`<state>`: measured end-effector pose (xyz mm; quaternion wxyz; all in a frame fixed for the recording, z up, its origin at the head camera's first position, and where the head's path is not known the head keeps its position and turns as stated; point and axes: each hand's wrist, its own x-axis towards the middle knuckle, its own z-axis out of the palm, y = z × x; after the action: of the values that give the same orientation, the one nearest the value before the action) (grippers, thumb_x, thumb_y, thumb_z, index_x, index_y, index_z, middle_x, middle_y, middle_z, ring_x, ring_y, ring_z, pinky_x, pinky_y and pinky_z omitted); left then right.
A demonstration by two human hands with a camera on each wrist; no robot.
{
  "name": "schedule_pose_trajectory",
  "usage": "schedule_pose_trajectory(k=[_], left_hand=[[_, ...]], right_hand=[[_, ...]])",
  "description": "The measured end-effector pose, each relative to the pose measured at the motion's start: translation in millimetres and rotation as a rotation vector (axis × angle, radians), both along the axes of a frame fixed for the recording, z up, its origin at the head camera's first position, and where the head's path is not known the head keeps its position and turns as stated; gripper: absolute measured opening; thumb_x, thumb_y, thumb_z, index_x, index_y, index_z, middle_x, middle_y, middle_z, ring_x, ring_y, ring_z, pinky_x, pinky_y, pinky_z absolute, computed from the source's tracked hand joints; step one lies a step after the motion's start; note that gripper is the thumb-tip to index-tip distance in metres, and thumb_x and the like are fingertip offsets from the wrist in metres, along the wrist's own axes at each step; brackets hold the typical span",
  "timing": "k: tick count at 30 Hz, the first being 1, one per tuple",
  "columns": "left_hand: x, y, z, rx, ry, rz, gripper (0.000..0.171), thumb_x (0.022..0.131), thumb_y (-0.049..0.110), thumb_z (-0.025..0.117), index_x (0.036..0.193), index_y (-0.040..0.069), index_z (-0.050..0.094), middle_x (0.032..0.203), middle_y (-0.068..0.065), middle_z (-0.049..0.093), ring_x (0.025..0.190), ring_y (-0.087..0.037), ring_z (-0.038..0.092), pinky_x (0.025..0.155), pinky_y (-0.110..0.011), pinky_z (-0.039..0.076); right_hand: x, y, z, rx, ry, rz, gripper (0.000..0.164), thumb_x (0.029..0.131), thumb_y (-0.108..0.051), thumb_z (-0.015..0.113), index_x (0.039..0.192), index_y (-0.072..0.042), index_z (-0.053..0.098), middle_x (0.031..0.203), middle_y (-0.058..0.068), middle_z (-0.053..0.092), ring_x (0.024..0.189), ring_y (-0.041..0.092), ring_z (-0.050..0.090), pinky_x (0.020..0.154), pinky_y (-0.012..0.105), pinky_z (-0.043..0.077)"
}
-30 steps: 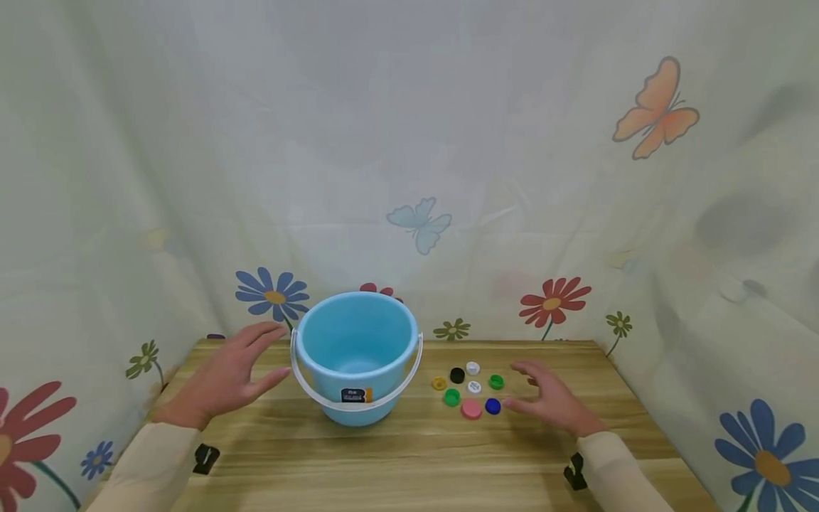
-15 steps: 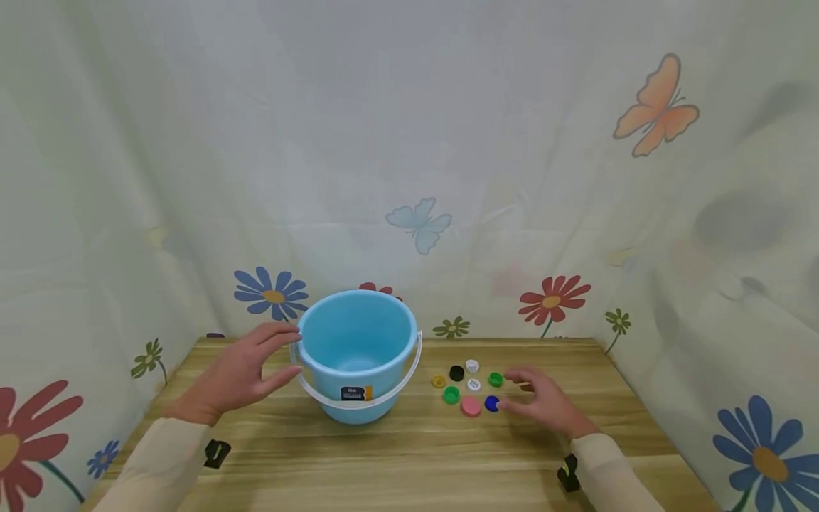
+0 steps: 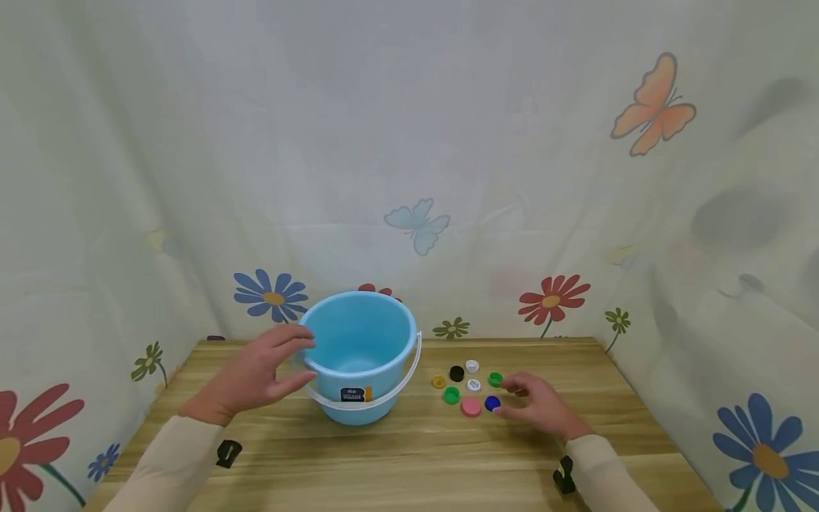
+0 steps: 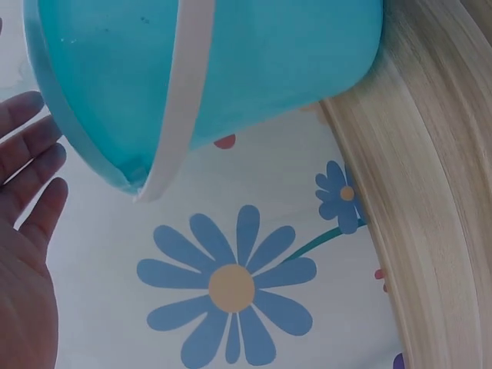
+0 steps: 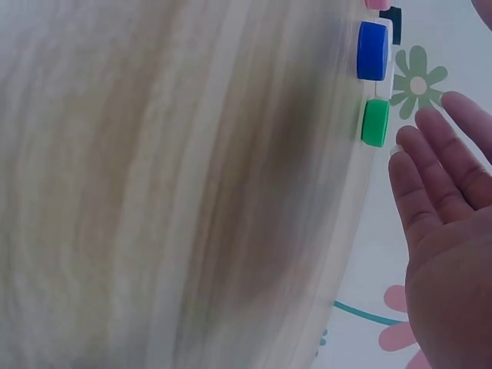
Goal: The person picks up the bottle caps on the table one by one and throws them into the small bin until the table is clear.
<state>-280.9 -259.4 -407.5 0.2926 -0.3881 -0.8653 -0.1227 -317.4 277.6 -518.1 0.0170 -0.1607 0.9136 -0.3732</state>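
A light blue bucket (image 3: 358, 327) stands upright on the table, its white handle (image 4: 184, 92) hanging down over the front. My left hand (image 3: 256, 370) is at the bucket's left rim, thumb and fingers spread; in the left wrist view the fingertips are beside the rim, and contact cannot be told. To the right lie several bottle caps: blue (image 3: 492, 403), green (image 3: 495, 380), another green (image 3: 451, 395), pink (image 3: 470, 407), yellow (image 3: 438, 382), black (image 3: 456, 373) and white (image 3: 473, 385). Beside the blue and nearer green caps, my right hand (image 3: 540, 407) hovers with relaxed fingers, holding nothing.
The wood-grain table (image 3: 384, 469) ends at a hanging cloth (image 3: 499, 156) printed with flowers and butterflies, which encloses the back and sides. Black wrist mounts (image 3: 228, 453) sit under both sleeves. A second white cap (image 3: 472, 366) lies at the back of the group.
My left hand has moved right, from beside the bucket to overlapping its left rim. My right hand has shifted slightly left toward the blue and green caps. The bucket and caps stay put.
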Motion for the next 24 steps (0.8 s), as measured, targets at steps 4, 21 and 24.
schedule_pose_trajectory(k=[4, 21, 24], left_hand=[[-1.8, 5.6, 0.2, -0.009, -0.008, -0.022, 0.044, 0.077, 0.031, 0.09, 0.113, 0.014, 0.072, 0.122, -0.001, 0.066, 0.115, -0.023, 0.062, 0.09, -0.046, 0.059], [-5.8, 4.7, 7.7, -0.129, -0.076, -0.046, 0.026, 0.091, 0.042, 0.076, 0.105, 0.02, 0.079, 0.112, 0.004, 0.074, 0.121, -0.03, 0.063, 0.096, -0.053, 0.056], [-4.3, 6.0, 9.6, -0.136, -0.116, -0.032, 0.023, 0.089, 0.037, 0.079, 0.106, 0.022, 0.078, 0.113, 0.004, 0.073, 0.122, -0.031, 0.063, 0.097, -0.053, 0.056]], right_hand=[[-0.8, -0.4, -1.2, 0.003, 0.0, 0.021, 0.053, 0.083, -0.036, 0.086, 0.122, -0.006, 0.067, 0.124, 0.01, 0.068, 0.115, 0.03, 0.063, 0.102, 0.053, 0.052], [0.4, -3.1, -0.4, 0.016, -0.048, 0.003, 0.049, 0.084, -0.034, 0.085, 0.122, -0.01, 0.068, 0.123, 0.005, 0.069, 0.115, 0.027, 0.064, 0.103, 0.051, 0.052], [0.7, -4.1, 0.1, 0.012, -0.045, 0.016, 0.048, 0.085, -0.034, 0.084, 0.122, -0.008, 0.068, 0.123, 0.006, 0.069, 0.115, 0.027, 0.065, 0.102, 0.051, 0.052]])
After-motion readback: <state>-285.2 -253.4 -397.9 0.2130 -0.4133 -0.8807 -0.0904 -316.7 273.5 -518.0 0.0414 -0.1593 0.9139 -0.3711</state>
